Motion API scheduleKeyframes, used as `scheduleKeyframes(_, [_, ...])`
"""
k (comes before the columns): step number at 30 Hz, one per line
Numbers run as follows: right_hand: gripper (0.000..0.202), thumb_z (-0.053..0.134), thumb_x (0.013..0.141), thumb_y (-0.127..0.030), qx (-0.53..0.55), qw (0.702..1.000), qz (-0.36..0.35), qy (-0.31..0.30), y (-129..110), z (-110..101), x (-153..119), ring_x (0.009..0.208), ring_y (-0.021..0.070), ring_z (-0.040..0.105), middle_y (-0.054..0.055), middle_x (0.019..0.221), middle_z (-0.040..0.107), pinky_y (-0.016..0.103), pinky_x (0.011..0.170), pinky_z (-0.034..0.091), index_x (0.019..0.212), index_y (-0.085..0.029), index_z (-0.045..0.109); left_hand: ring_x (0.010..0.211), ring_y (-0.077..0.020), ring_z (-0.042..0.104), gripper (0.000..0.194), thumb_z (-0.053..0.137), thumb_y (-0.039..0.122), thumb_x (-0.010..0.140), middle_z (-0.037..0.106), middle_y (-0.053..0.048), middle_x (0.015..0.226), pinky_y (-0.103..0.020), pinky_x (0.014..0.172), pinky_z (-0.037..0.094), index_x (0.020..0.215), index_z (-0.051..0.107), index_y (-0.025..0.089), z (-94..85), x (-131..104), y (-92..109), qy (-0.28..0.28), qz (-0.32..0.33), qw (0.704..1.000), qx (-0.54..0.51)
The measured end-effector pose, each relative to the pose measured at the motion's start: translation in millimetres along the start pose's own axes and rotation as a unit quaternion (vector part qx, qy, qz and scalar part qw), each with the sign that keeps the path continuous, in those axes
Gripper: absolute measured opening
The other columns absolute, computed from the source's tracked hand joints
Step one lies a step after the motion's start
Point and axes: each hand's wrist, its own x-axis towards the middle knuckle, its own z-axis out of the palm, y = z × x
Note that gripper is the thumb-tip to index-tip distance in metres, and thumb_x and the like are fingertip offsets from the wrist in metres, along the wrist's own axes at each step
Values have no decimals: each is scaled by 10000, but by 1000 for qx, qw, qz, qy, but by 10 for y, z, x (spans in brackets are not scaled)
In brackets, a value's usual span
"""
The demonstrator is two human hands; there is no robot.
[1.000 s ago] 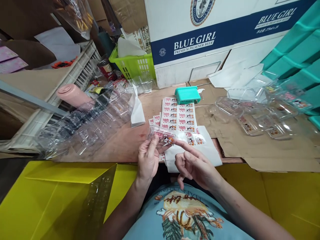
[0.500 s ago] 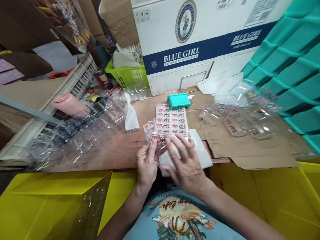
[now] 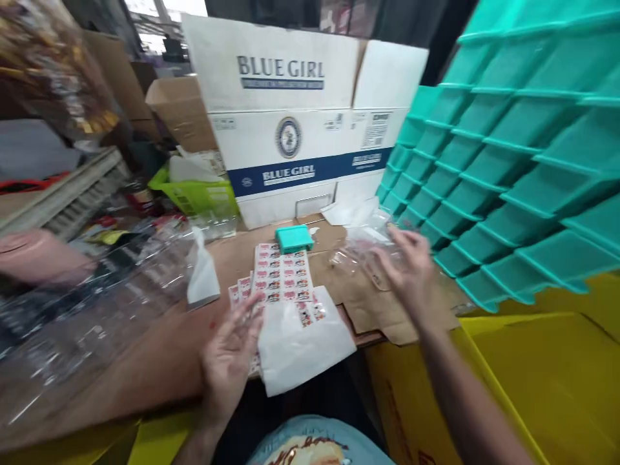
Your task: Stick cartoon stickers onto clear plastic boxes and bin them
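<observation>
My left hand (image 3: 231,358) is beside the left edge of a white backing sheet (image 3: 305,352), its fingers apart and nothing visible in them. A few printed stickers (image 3: 310,312) remain on that sheet. Just behind lie sticker sheets (image 3: 282,274) with rows of pink and orange prints, and a small teal plastic box (image 3: 294,239) rests on their far end. Over to the right, my right hand (image 3: 411,265) reaches across a pile of clear plastic containers (image 3: 346,258), thumb and fingers spread. Blur hides whether its fingertips touch one.
Teal bins (image 3: 513,161) rise in stacks at the right. A white beer carton (image 3: 310,139) stands at the back, near a green basket (image 3: 194,197). Clear plastic trays (image 3: 111,310) and a pink bottle (image 3: 43,265) are left. Yellow boxes (image 3: 557,361) sit below the table edge.
My right hand has moved from the sticker sheets to the containers at right. The clear piece held in my left hand is gone from it, and its fingers have opened. The view has shifted.
</observation>
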Motion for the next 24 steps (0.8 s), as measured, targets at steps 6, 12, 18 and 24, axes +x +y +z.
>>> scheduleKeyframes(6, [597,632,869,-467,-282,958,-21,-47,1174,94,497,1158,404,519,342,1174,584,510,930,436,1227,10,669,1200,-299,549,1042,873,380,632,536,-186,1328,-462,1020,471,1495,336,150,-867,628,-263,206,228,869,387])
scheduleKeyframes(12, [539,576,910,-488,-56,986,-106,-117,-96,531,172,1149,334,585,246,1253,620,473,946,478,1285,-105,632,747,-175,625,155,573,188,901,635,-45,809,-324,751,524,1017,676,178,-726,944,-539,36,185,876,444])
scheduleKeyframes(18, [521,522,930,-560,224,894,56,-383,-1554,1584,86,994,228,699,130,1139,729,314,830,545,1218,-148,659,1322,-340,440,488,673,201,825,453,-177,1381,-512,1071,397,1294,537,190,-560,835,-520,96,231,836,489])
scheduleKeyframes(24, [427,732,797,-504,178,888,109,-410,-2303,2635,444,950,312,712,201,902,752,384,849,526,865,-82,721,1178,-259,588,365,564,149,885,636,-112,1188,-450,1011,488,1243,579,215,-612,797,-654,-90,200,880,421])
